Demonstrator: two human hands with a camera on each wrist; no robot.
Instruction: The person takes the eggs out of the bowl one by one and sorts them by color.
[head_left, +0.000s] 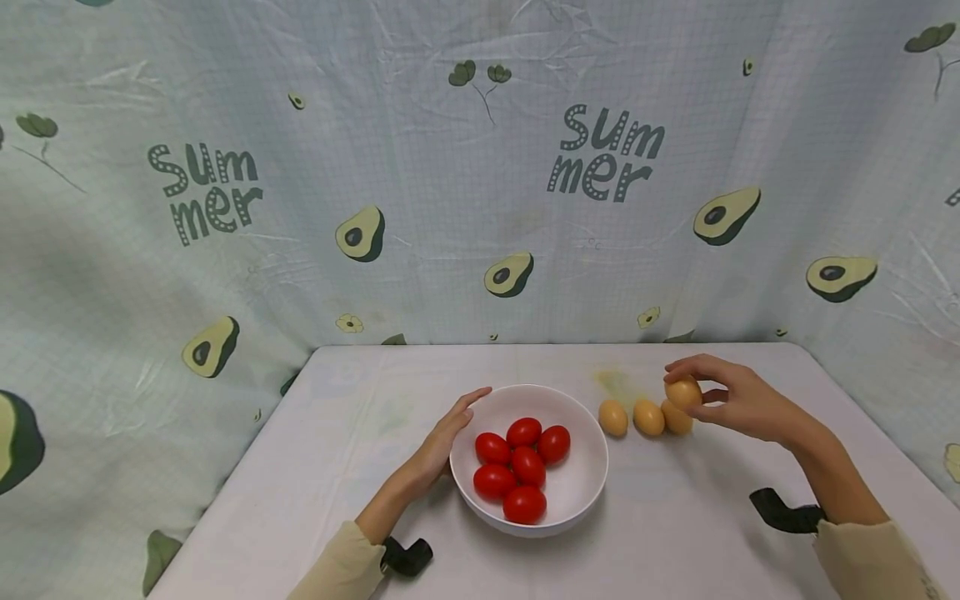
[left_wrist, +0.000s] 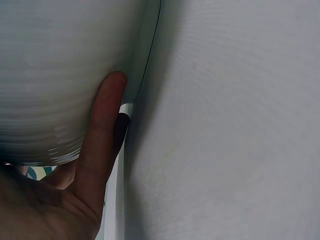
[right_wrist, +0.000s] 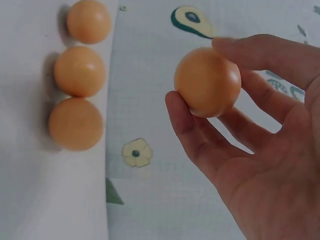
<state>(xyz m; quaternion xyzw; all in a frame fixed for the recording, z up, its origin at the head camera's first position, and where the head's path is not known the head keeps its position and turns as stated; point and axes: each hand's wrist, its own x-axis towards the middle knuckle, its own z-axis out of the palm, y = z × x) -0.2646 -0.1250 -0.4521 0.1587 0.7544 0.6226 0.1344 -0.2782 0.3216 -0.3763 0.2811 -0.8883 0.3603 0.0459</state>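
A white bowl [head_left: 588,479] holds several glossy red egg-shaped pieces [head_left: 525,504]. My left hand [head_left: 431,454] rests against the bowl's left side, its fingers extended along the rim. Seen from the left wrist, a straight finger [left_wrist: 100,135] lies along the outer wall of the bowl [left_wrist: 55,75]. To the right, my right hand [head_left: 750,404] pinches a brown egg [head_left: 683,392] between thumb and fingertips. In the right wrist view that egg [right_wrist: 205,82] is raised, with the fingers of my right hand [right_wrist: 260,130] around it.
Three more brown eggs [head_left: 648,417] lie in a row on the white tabletop [head_left: 360,417], right of the bowl. A curtain [head_left: 420,167] with avocado prints hangs behind the table. Black wrist straps [head_left: 786,511] show at both cuffs.
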